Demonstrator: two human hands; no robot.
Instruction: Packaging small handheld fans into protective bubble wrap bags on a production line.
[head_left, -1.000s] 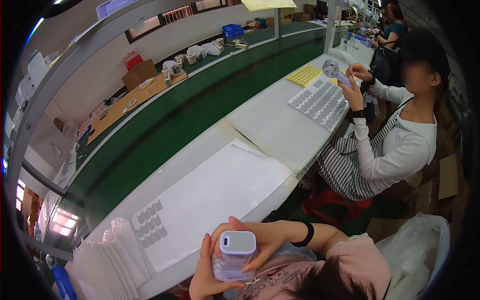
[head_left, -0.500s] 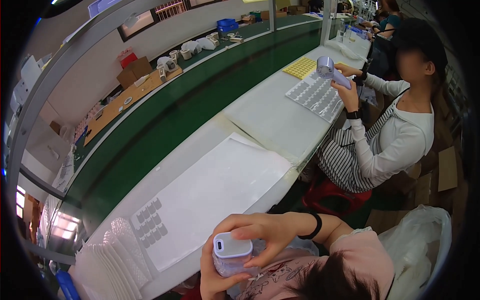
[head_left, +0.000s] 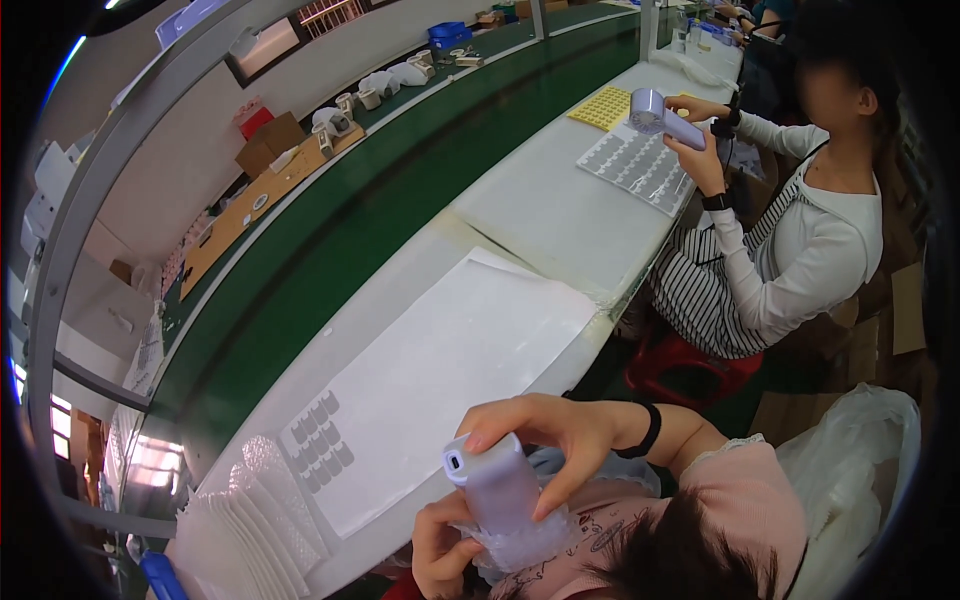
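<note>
Between my hands is a lilac handheld device (head_left: 500,487) with a small port in its pale end. Its lower part sits in a crumpled clear bubble-wrap bag (head_left: 525,548). My right hand (head_left: 560,440), with a black band on the wrist, is closed around the device from above, thumb and fingers on its sides. Below it, my left hand (head_left: 440,545) pinches the bag at the device's lower part. What lies inside the bag is mostly hidden.
A white sheet (head_left: 450,365) with grey label stickers (head_left: 318,440) lies on the bench beside a stack of bubble-wrap bags (head_left: 235,535). A green conveyor (head_left: 330,240) runs beyond. At right, a co-worker (head_left: 790,230) holds a lilac handheld fan (head_left: 665,120) over a sticker sheet (head_left: 635,170).
The device has tilted, and more of its lilac body shows above the bubble-wrap bag. My left hand has moved lower along it. The whole view has shifted slightly.
</note>
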